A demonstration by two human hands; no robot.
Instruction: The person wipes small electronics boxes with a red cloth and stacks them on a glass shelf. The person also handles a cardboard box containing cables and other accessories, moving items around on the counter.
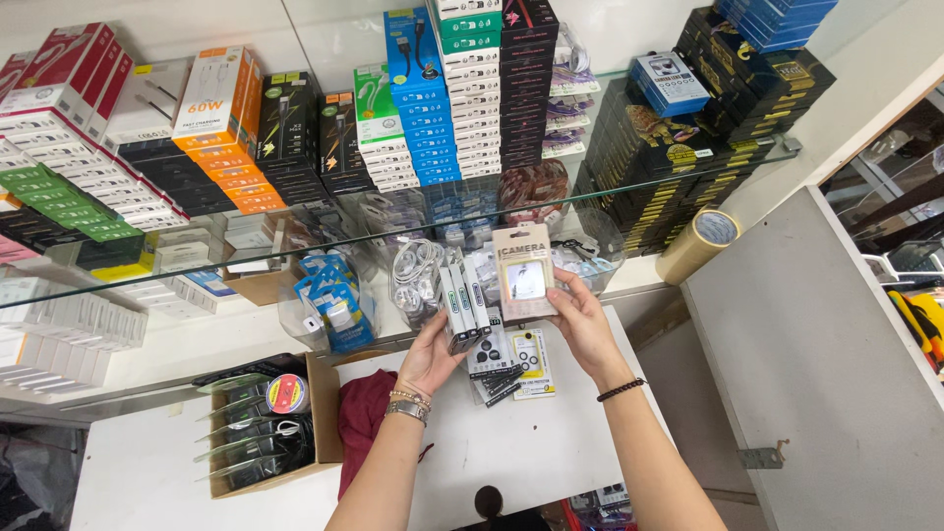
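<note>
Leftmost, an open cardboard box of coiled cables sat on the white table, a maroon cloth beside it. The left hand gripped a fanned stack of small packets below the glass shelf. The right hand pinched a pink carded packet upright, just beside the stack, with loose packets on the table beneath.

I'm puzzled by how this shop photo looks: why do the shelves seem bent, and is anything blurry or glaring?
Head view: the wide lens bows the glass shelf and the edges; lighting is bright and even, with faint reflections on the glass; the right hand and its pink packet are sharp, as is the left hand.
</note>
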